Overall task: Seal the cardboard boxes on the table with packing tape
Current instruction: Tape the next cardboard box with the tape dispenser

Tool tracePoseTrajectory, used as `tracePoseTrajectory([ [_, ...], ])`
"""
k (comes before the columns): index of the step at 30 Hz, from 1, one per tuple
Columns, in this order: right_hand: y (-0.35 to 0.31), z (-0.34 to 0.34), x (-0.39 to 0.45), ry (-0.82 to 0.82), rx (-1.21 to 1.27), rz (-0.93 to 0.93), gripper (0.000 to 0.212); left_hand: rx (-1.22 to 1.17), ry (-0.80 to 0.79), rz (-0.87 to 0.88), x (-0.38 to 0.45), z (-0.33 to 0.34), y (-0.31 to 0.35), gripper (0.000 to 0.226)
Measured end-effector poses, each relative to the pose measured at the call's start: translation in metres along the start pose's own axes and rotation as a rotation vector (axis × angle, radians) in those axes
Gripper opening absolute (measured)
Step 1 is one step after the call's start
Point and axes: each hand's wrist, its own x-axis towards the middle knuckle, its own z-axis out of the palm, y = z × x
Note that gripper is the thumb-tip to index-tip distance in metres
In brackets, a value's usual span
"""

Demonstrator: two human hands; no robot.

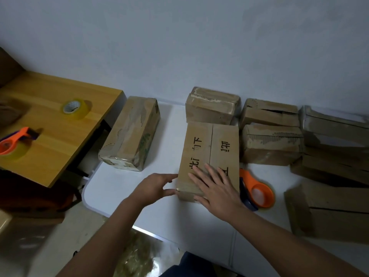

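Your lettered box (209,156) lies flat on the white counter (123,188), and everything else sits around it. Your right hand (216,189) presses flat on its top at the near end, fingers (197,176) straight and spread, grasping nothing. Your left hand (154,186) touches the box's near left corner, fingers loosely extended against the side, thumb by the bottom edge; it holds nothing either. A strip of clear tape crosses the near end of the box under your hands. Just right of the box, touching its near corner, lies an orange tape dispenser (257,192). Left of the box sits a taped box (130,134). Behind it and to its right stand more boxes (271,144). Far left of the box, on a wooden counter (60,136), lie a tape roll (75,108) and a second dispenser (14,143).
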Motion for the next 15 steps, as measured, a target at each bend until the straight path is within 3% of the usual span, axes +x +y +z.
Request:
tracePoseTrajectory([
  [5,0.0,-0.002,0.001,-0.018,0.017,-0.009,0.069,-0.055,0.007,0.037,0.004,0.013,0.003,0.07],
  [10,0.006,-0.012,0.002,-0.01,0.163,-0.057,0.066,-0.396,0.027,-0.048,-0.005,0.018,0.023,0.089],
  [12,0.012,-0.021,-0.002,0.015,0.329,0.041,0.062,-0.397,0.074,-0.135,-0.006,0.017,0.025,0.096],
  [15,0.029,-0.028,-0.013,0.193,0.619,0.389,0.064,-0.276,0.158,-0.167,-0.001,0.01,0.039,0.1],
])
